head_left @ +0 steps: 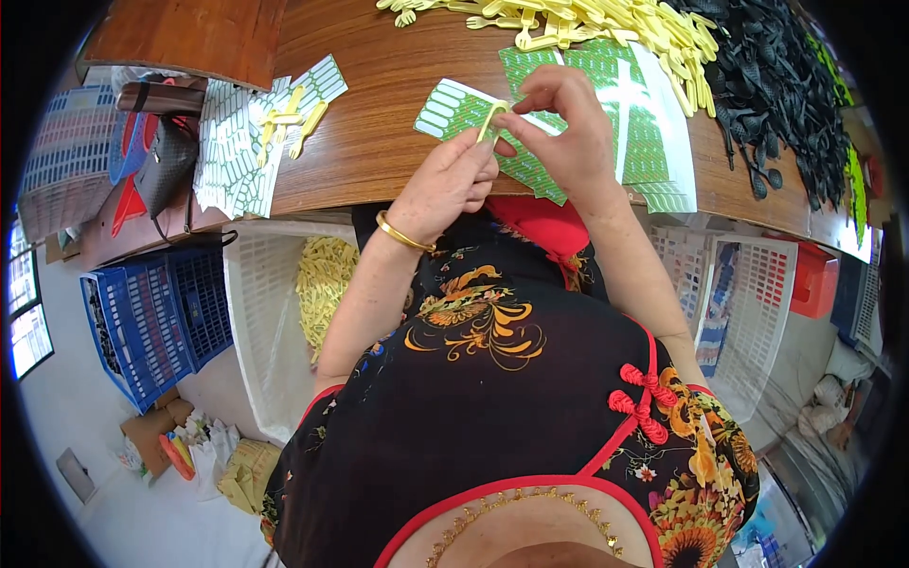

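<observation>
My left hand (pixel 450 180) is closed round a curved, pale yellow plastic fork (pixel 490 121), whose upper end shows above the thumb. From the right, my right hand (pixel 571 133) meets it with thumb and bent fingers drawn together at the fork's end. Whatever may lie between those fingertips is too small to make out. Beneath both hands, a green and white sticker sheet (pixel 442 110) with oval labels lies on the brown table. More green sticker sheets (pixel 653 142) overlap beside my right hand.
Yellow forks (pixel 568 17) are heaped at the far side, next to a pile of black plastic cutlery (pixel 772 85). At left, several yellow forks (pixel 282 123) rest on used sticker sheets (pixel 232 151). Below the table edge stand a white crate (pixel 260 312) and blue crates (pixel 156 317).
</observation>
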The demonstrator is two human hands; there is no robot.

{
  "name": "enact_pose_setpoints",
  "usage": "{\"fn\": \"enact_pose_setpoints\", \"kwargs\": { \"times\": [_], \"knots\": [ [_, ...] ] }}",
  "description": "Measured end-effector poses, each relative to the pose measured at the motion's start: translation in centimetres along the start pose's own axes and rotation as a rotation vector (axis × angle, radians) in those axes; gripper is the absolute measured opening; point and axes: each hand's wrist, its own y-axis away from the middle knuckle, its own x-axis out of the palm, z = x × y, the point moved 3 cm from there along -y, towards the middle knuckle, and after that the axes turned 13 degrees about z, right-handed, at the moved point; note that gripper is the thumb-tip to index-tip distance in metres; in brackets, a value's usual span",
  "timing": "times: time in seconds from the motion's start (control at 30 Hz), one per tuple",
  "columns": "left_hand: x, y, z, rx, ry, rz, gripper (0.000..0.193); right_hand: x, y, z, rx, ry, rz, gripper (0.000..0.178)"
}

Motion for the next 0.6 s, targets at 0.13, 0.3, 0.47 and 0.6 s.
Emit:
{"fn": "enact_pose_setpoints", "kwargs": {
  "times": [0.13, 0.3, 0.47, 0.6],
  "knots": [
    [-0.6, 0.6, 0.2, -0.107, 0.093, 0.142, 0.03, -0.6, 0.7, -3.9, 0.538, -0.157, 0.291, 0.029],
    [-3.7, 1.7, 0.3, -0.008, 0.008, -0.09, 0.026, -1.8, 2.9, -5.6, 0.411, -0.101, 0.172, 0.022],
    [-14.2, 4.4, -1.3, 0.209, -0.553, -0.836, 0.046, -1.6, 4.5, -3.8, 0.065, 0.386, 0.527, 0.046],
    [-13.4, 4.5, -2.5, 0.421, -1.164, -1.05, 0.053, -0.7, 6.5, -2.6, 0.06, 0.595, 0.706, 0.076]
  ]
}}
